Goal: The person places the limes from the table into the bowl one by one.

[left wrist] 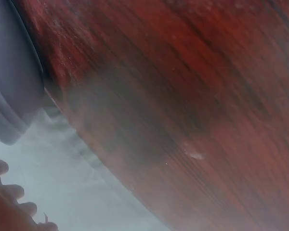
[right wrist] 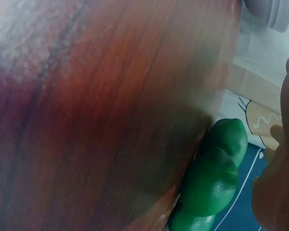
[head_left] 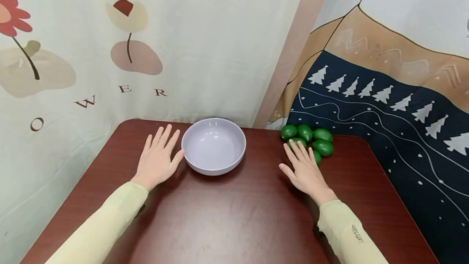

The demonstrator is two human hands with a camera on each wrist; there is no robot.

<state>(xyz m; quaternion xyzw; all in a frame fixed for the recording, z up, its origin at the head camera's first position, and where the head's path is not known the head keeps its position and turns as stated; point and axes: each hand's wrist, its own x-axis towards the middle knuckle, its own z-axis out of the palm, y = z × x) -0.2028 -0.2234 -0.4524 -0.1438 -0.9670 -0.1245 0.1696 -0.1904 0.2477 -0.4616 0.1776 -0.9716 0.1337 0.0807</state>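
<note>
A pale lavender bowl [head_left: 214, 146] stands at the back middle of the table. My left hand [head_left: 157, 162] is held flat beside its left side, fingers spread and the thumb tip right at the rim in the head view. Several glossy green fruits, like limes [head_left: 323, 148], lie grouped at the back right. Over the near side of that group hovers my right hand [head_left: 304, 170], palm down with fingers spread, hiding part of some fruits. In the right wrist view the green fruits [right wrist: 209, 183] sit below the raised hand. Neither hand holds anything.
The dark red wooden table [head_left: 216, 223] has rounded back corners. Behind it hangs a white curtain [head_left: 220, 44] with flower prints, and at the right a navy and tan cloth [head_left: 366, 105] with white trees. Pale long sleeves cover both arms.
</note>
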